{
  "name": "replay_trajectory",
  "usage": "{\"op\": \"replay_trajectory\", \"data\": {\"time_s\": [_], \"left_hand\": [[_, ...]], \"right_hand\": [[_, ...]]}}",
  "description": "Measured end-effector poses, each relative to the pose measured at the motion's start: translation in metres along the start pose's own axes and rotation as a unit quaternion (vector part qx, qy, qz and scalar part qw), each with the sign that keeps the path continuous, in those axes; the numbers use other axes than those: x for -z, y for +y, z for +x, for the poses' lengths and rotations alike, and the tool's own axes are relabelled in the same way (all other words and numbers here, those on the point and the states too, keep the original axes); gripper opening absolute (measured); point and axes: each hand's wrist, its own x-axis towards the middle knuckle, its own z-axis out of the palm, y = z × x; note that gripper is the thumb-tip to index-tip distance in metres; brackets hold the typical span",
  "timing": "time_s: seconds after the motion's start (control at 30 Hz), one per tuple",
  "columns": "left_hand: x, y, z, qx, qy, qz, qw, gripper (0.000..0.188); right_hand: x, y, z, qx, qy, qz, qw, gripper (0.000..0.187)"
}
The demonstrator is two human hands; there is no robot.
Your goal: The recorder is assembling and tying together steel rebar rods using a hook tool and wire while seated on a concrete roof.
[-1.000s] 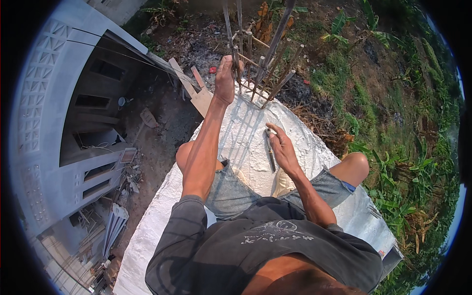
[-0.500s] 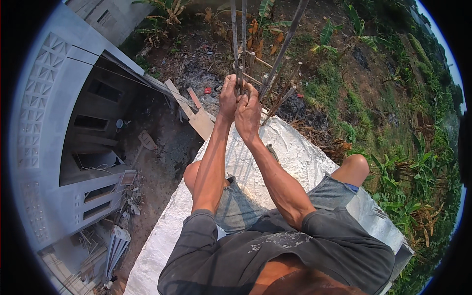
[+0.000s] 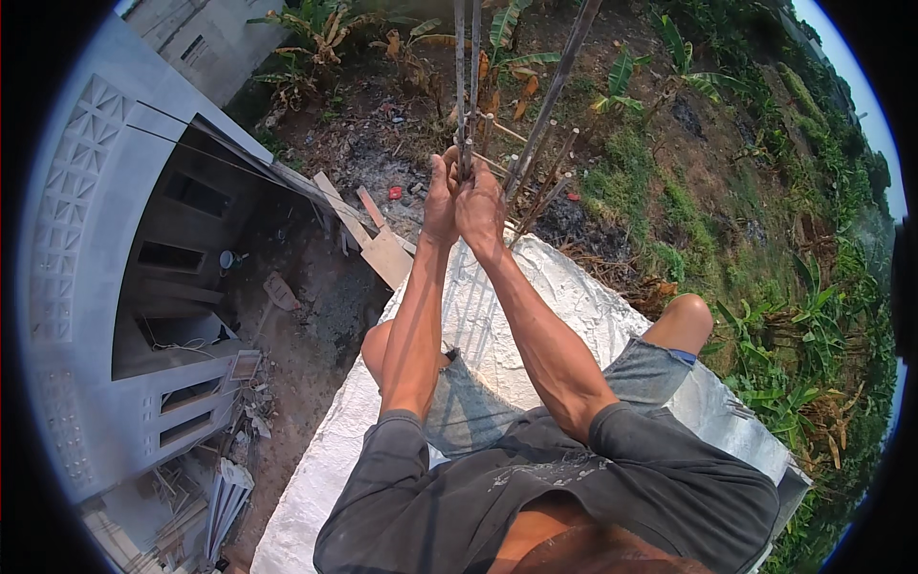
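While the person is sitting astride a high ledge, the items are lying and standing as follows, nearest first.

Shirt [image 3: 564, 488]: dark grey, pale print on the front; covering the trunk and upper arms.

Shorts [image 3: 473, 411]: faded denim, frayed at the hem; leaving both knees bare, a blue edge showing at the right one.

Ledge [image 3: 593, 301]: white, rough on top; running beneath the person and narrowing toward the rods, with thin shadows falling across it.

Left hand [image 3: 440, 203]: reaching forward on a straight arm; its fingers are curling around the paired rods from the left and gripping them.

Right hand [image 3: 481, 209]: pressing in close beside the left one, back of the hand facing up; its fingers are bending in against the same rods, but the tips are hiding, so what they are gripping cannot be told.

Paired rods [image 3: 460, 81]: two, long, grey; rising close together from between the hands past the upper edge of view.

Thick rod [image 3: 554, 98]: one, leaning to the right; standing just right of the pair.

Short rods [image 3: 543, 205]: several, with pale cut tops; slanting up beside the thick rod.

Boards [image 3: 387, 258]: light wood; jutting out left of the hands.

Red scrap [image 3: 395, 193]: small; lying on the ground below.

Metal sheets [image 3: 229, 497]: long, pale; leaning in a bundle at lower left.

Bucket [image 3: 228, 259]: whitish; standing in the shaded yard.

Building [image 3: 96, 297]: grey-blue, with patterned vent blocks; filling the left side.

Plants [image 3: 808, 373]: green, broad-leaved; growing over the slope at right.
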Motion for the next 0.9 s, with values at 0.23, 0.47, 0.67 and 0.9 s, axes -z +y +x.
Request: {"op": "replay_trajectory", "data": {"time_s": [0.23,0.47,0.67,0.9], "left_hand": [[0.018,-0.001,0.001,0.047,-0.035,-0.106,0.993,0.050],[0.015,-0.004,0.012,-0.005,0.036,0.000,0.999,0.049],[0.010,-0.003,0.013,0.017,0.030,-0.066,0.997,0.045],[0.027,0.001,0.012,0.053,-0.029,-0.048,0.997,0.043]], "right_hand": [[0.014,0.007,-0.041,-0.052,-0.021,0.027,0.998,0.028],[0.006,0.006,-0.027,0.023,0.093,-0.063,0.993,0.029],[0.005,-0.011,-0.012,0.031,0.072,-0.085,0.993,0.027],[-0.003,0.001,-0.012,0.021,0.053,-0.071,0.996,0.025]]}}
